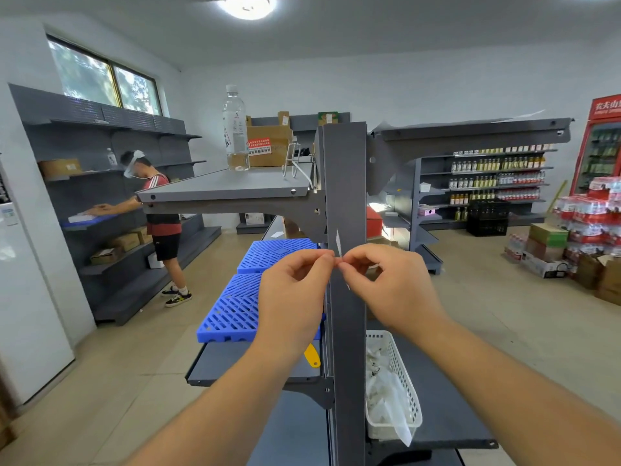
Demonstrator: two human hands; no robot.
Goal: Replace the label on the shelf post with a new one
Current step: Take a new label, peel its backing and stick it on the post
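The grey shelf post (pixel 347 183) stands upright in the middle of the view. Right in front of it I hold a thin white label strip (pixel 338 243), seen almost edge-on. My left hand (pixel 295 290) pinches it from the left with thumb and forefinger. My right hand (pixel 393 284) pinches it from the right, and the fingertips of both hands meet at the strip. A small white tip of the strip shows below my right fingers. Whether the strip touches the post I cannot tell.
A white basket (pixel 400 375) of plastic bags sits on the lower right shelf. Blue slotted mats (pixel 242 307) and a yellow tool (pixel 312 356) lie on the left shelf. A water bottle (pixel 235 129) stands on the top shelf. A person (pixel 158 210) works at the left wall shelving.
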